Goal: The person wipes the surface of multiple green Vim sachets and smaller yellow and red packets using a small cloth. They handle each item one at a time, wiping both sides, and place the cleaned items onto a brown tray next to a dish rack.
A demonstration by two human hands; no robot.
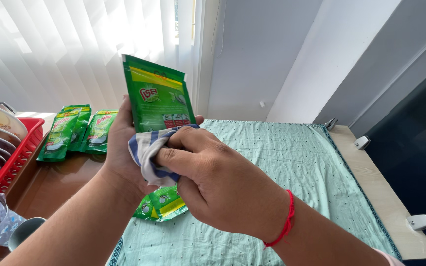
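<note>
The cloth (149,157) is hiding the green pouch (158,98) middle; left hand (122,148) fingers are clamping the pouch from behind, right hand (218,182) fingers are pinching the cloth against it.

The upright green plastic-film pouch (158,96) looks glossy and smooth, and the blue-and-white striped cloth rag (147,153) against it is soft, matt and creased. The pale green dotted fabric table cover (292,162) is matt; beside it, the brown wooden tabletop (57,184) shines, and the red dish rack (18,157) is smooth plastic.
</note>
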